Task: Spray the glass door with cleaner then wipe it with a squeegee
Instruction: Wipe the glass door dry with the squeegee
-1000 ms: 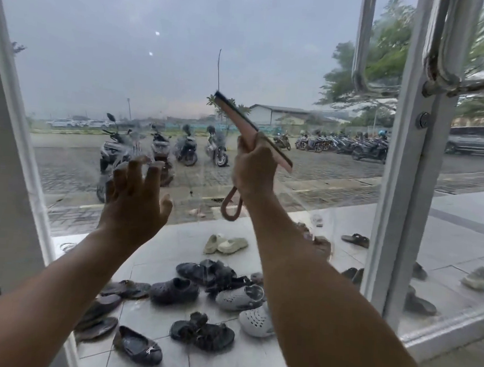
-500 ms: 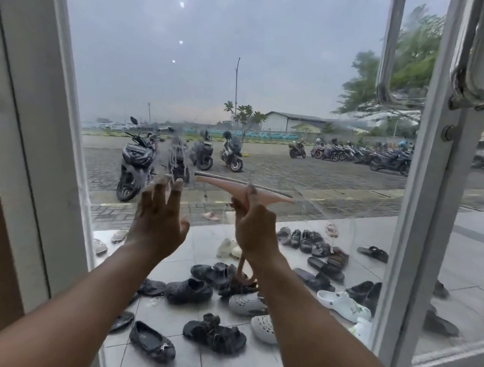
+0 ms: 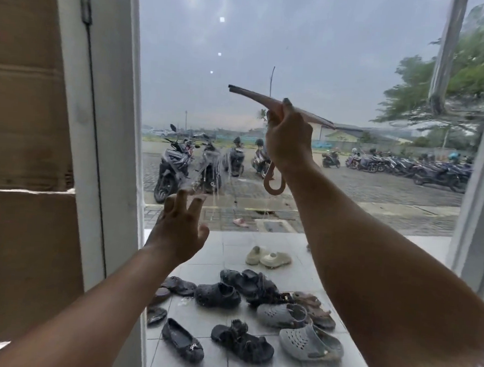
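Squeegee (image 3: 254, 95) was up against the glass door (image 3: 316, 45), about mid-pane and a little right of centre, well above the left hand. The blade was tilted, left end higher and right end lower. Whether the edge sat fully on the glass could not be told.

Right hand (image 3: 288, 138) was wrapped round the handle just under the blade, with one finger laid up over the head. The open hook (image 3: 275, 184) at the handle's end hung below the wrist.

Left hand (image 3: 178, 233) held nothing. Its fingers were spread and fairly straight, tips toward the glass, low on the left near the door frame (image 3: 106, 145). Contact with the pane was not certain.

Thin runs of cleaner (image 3: 218, 178) trailed down the glass between the two hands. Judged: spraying done, wiping in hand, lower pane yet to be cleared.

Handling, as judgement:
- The squeegee looked light, thin plastic, stiff in the handle with a softer edge strip. One hand should be enough.
- The best hold is high on the handle close to the head, as here, so pressure spreads along the whole blade.
- Wet plastic may slip in the grip.
- The glass is rigid but breakable, and the door could swing under a push. The flat left hand seemed placed to steady it.

Beyond the glass, scattered shoes (image 3: 254, 313) lay on the near tiles and parked motorbikes (image 3: 173, 161) stood farther off. A pull bar (image 3: 444, 54) was at top right.
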